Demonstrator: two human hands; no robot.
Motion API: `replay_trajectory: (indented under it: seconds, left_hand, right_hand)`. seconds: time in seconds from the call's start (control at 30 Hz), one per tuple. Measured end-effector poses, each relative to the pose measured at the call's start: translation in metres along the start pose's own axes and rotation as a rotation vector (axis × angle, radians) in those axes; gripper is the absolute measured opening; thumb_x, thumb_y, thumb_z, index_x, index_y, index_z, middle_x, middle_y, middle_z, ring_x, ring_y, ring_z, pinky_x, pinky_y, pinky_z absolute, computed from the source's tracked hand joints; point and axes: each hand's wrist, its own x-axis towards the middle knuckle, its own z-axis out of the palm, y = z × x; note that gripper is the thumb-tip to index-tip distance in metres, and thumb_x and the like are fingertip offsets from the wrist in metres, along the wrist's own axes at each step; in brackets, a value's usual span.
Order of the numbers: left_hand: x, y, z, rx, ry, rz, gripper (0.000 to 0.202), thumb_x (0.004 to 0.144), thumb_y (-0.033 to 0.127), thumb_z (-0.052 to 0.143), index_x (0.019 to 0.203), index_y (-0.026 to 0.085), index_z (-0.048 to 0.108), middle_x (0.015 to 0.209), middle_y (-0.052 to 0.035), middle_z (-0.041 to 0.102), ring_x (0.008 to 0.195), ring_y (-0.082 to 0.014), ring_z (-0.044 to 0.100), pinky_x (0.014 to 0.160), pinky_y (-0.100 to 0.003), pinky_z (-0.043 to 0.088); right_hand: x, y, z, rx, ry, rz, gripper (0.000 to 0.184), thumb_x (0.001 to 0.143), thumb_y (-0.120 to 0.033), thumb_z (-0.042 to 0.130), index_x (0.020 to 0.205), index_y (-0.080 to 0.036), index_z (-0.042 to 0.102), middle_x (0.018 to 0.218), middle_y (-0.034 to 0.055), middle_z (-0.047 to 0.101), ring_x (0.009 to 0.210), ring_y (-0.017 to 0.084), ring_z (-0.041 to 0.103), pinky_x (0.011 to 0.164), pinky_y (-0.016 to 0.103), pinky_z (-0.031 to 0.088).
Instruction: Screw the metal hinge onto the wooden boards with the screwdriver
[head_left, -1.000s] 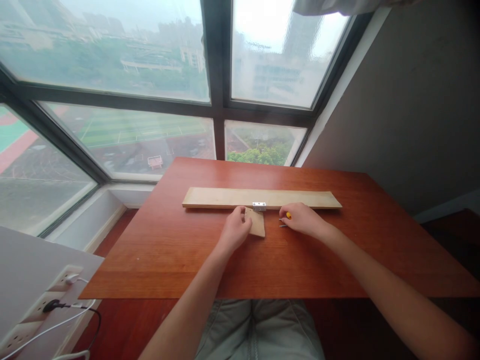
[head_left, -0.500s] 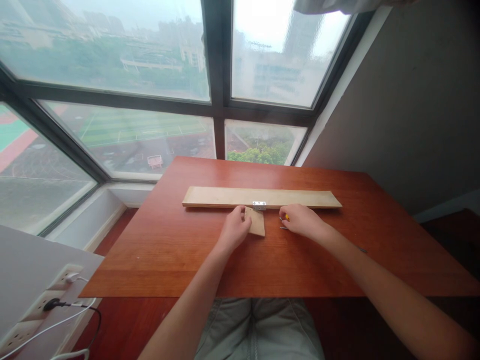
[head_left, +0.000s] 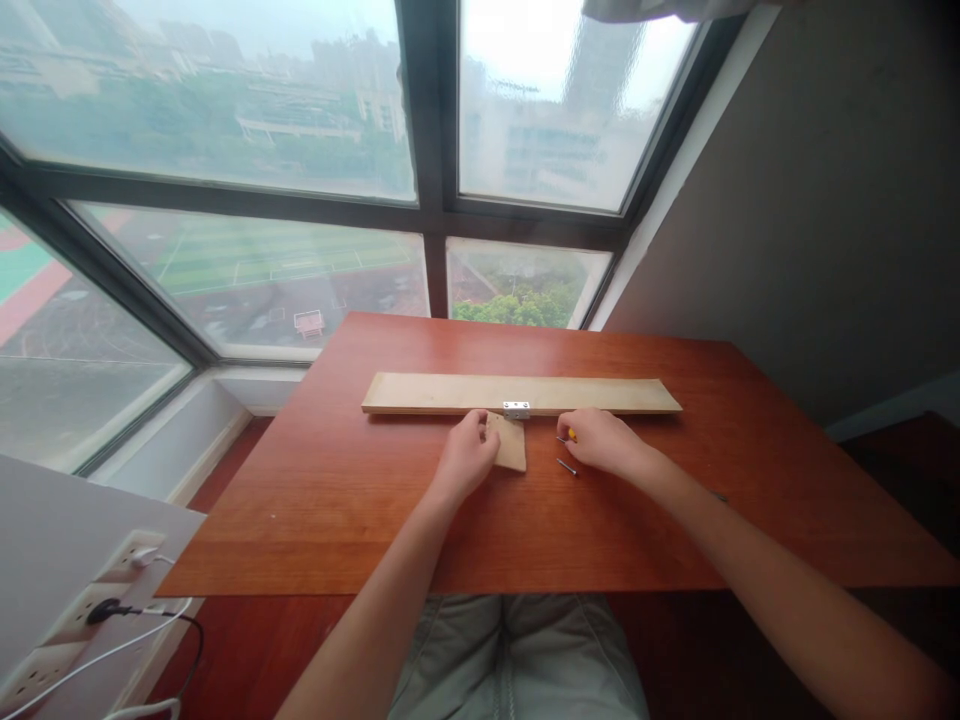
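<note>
A long pale wooden board [head_left: 427, 392] lies across the table. At the middle of its near edge is a silver metal bracket [head_left: 516, 409] with holes. Just in front of the bracket, a small wooden piece [head_left: 511, 445] is pinched at its left side by my left hand [head_left: 465, 455]. My right hand [head_left: 600, 440] is closed around a small screwdriver [head_left: 573, 435]; only a bit of yellow handle and a thin metal tip show. A dark screw [head_left: 568, 467] lies on the table just below the right fingers, apart from them.
The reddish-brown table [head_left: 300, 520] ends at a near edge above my lap. Another small dark item [head_left: 720, 497] lies beside my right forearm. Windows [head_left: 285, 260] rise behind the table, and sockets with cables [head_left: 112, 608] are at lower left.
The screw, earlier right by my right fingers, now lies slightly nearer to me at a slant, clear of the hand. Both hands hold almost the same places.
</note>
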Motion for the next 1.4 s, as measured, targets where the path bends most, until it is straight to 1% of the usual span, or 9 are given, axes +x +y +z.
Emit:
replay_trajectory:
  seconds: [0.23, 0.4, 0.57, 0.77, 0.9, 1.0, 1.13, 1.27, 1.4]
  left_hand:
    - [0.0, -0.002, 0.001, 0.009, -0.002, -0.003, 0.023, 0.08, 0.018, 0.055, 0.102, 0.017, 0.06, 0.091, -0.007, 0.072, 0.082, -0.0194, 0.068, 0.068, -0.026, 0.049]
    - [0.0, -0.002, 0.001, 0.028, 0.001, 0.004, 0.022, 0.08, 0.018, 0.054, 0.102, 0.017, 0.06, 0.093, -0.0079, 0.072, 0.083, -0.02, 0.068, 0.07, -0.027, 0.049]
    - [0.0, -0.001, 0.0, 0.0, -0.004, 0.005, 0.021, 0.08, 0.018, 0.055, 0.101, 0.018, 0.06, 0.094, -0.0078, 0.072, 0.083, -0.0194, 0.068, 0.069, -0.026, 0.049]
    - [-0.001, 0.001, 0.0, 0.044, 0.003, 0.002, 0.022, 0.081, 0.018, 0.055, 0.102, 0.017, 0.06, 0.093, -0.0082, 0.072, 0.082, -0.0202, 0.068, 0.069, -0.027, 0.049]
    - [-0.001, 0.0, 0.0, 0.012, -0.001, -0.002, 0.022, 0.08, 0.017, 0.056, 0.102, 0.018, 0.06, 0.094, -0.0079, 0.073, 0.084, -0.0198, 0.068, 0.071, -0.027, 0.05]
    - [0.0, -0.001, 0.0, 0.0, -0.008, -0.006, 0.023, 0.079, 0.017, 0.057, 0.101, 0.018, 0.06, 0.094, -0.0076, 0.073, 0.083, -0.0198, 0.068, 0.07, -0.027, 0.05]
    - [0.0, -0.001, 0.0, 0.007, -0.006, 0.001, 0.023, 0.08, 0.018, 0.056, 0.102, 0.018, 0.06, 0.092, -0.0074, 0.073, 0.082, -0.0199, 0.068, 0.07, -0.027, 0.05]
    - [0.0, -0.002, 0.0, 0.003, -0.014, 0.007, 0.022, 0.081, 0.019, 0.055, 0.102, 0.018, 0.06, 0.091, -0.0072, 0.072, 0.082, -0.0196, 0.068, 0.07, -0.027, 0.05]
    - [0.001, -0.003, 0.0, -0.009, -0.019, -0.009, 0.021, 0.08, 0.019, 0.056, 0.101, 0.017, 0.06, 0.091, -0.0069, 0.072, 0.08, -0.019, 0.067, 0.068, -0.026, 0.048]
  right_hand:
    - [-0.004, 0.008, 0.001, 0.041, -0.034, -0.088, 0.022, 0.074, -0.014, 0.056, 0.087, -0.024, 0.07, 0.099, 0.0026, 0.073, 0.09, 0.02, 0.066, 0.069, 0.025, 0.041]
    - [-0.006, 0.014, 0.0, 0.06, -0.035, -0.112, 0.023, 0.071, -0.011, 0.056, 0.086, -0.023, 0.07, 0.098, 0.004, 0.073, 0.088, 0.019, 0.066, 0.07, 0.025, 0.042]
    - [-0.004, 0.02, -0.001, 0.086, -0.038, -0.183, 0.022, 0.073, -0.012, 0.056, 0.086, -0.022, 0.071, 0.098, 0.0045, 0.071, 0.088, 0.018, 0.065, 0.075, 0.024, 0.043]
    - [-0.006, 0.019, -0.007, 0.108, -0.04, -0.262, 0.021, 0.074, -0.009, 0.053, 0.078, -0.022, 0.069, 0.093, 0.0025, 0.069, 0.083, 0.015, 0.063, 0.073, 0.022, 0.043]
    - [-0.008, 0.017, -0.009, 0.102, -0.038, -0.293, 0.023, 0.075, -0.007, 0.051, 0.073, -0.022, 0.067, 0.09, 0.0015, 0.068, 0.08, 0.014, 0.062, 0.072, 0.022, 0.042]
    - [-0.007, 0.018, -0.006, 0.094, -0.037, -0.296, 0.021, 0.076, -0.008, 0.051, 0.074, -0.022, 0.067, 0.089, 0.002, 0.067, 0.08, 0.015, 0.061, 0.07, 0.022, 0.041]
    - [-0.005, 0.02, -0.003, 0.095, -0.034, -0.292, 0.02, 0.076, -0.009, 0.051, 0.077, -0.021, 0.067, 0.09, 0.0029, 0.068, 0.082, 0.015, 0.062, 0.073, 0.022, 0.042]
    - [-0.005, 0.017, -0.005, 0.101, -0.01, -0.294, 0.014, 0.08, -0.015, 0.054, 0.083, -0.02, 0.067, 0.092, 0.0041, 0.069, 0.085, 0.016, 0.062, 0.076, 0.024, 0.043]
    - [-0.008, 0.012, -0.007, 0.106, -0.003, -0.309, 0.012, 0.08, -0.019, 0.058, 0.085, -0.021, 0.068, 0.094, 0.0045, 0.07, 0.086, 0.017, 0.063, 0.077, 0.024, 0.044]
